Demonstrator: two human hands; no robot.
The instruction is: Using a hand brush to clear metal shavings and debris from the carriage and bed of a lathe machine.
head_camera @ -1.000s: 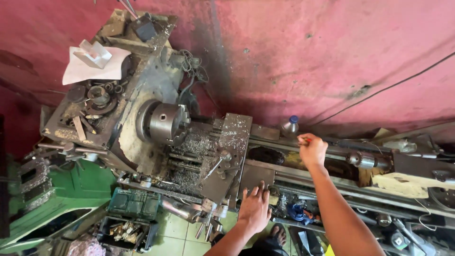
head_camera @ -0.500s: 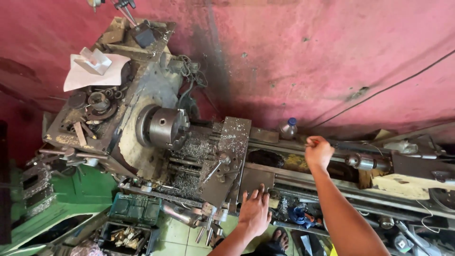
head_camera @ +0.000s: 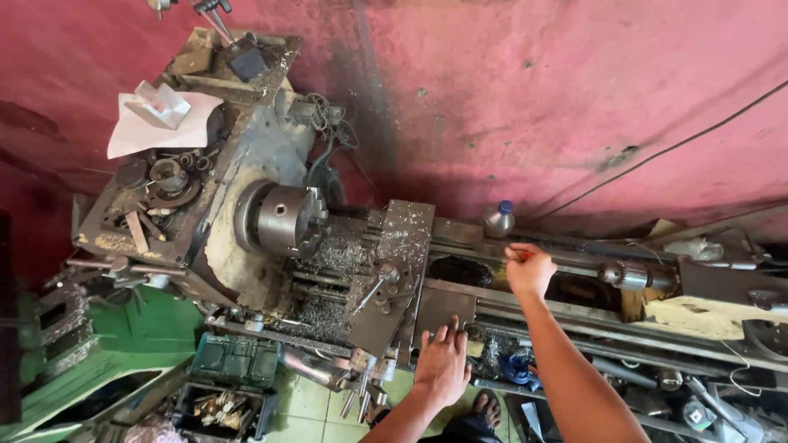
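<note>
I look down on an old grey lathe. My left hand [head_camera: 443, 367] lies flat with fingers apart on the front of the carriage [head_camera: 392, 283], just below the bed. My right hand [head_camera: 529, 271] is a closed fist over the lathe bed [head_camera: 574, 308] to the right of the carriage, and a small orange-red thing [head_camera: 517, 255] shows at its fingertips. The three-jaw chuck [head_camera: 283, 220] sits empty to the left, with metal chips [head_camera: 341, 254] piled beside it. The tailstock [head_camera: 636, 279] stands further right on the bed.
A plastic bottle with a blue cap [head_camera: 498, 220] stands behind the bed against the red wall [head_camera: 533, 98]. White paper [head_camera: 160, 127] and loose parts lie on the headstock. A green crate of tools [head_camera: 230, 381] sits on the floor, with clutter at lower right.
My right hand has shifted a little left and down along the bed toward the carriage. My left hand stays on the carriage front.
</note>
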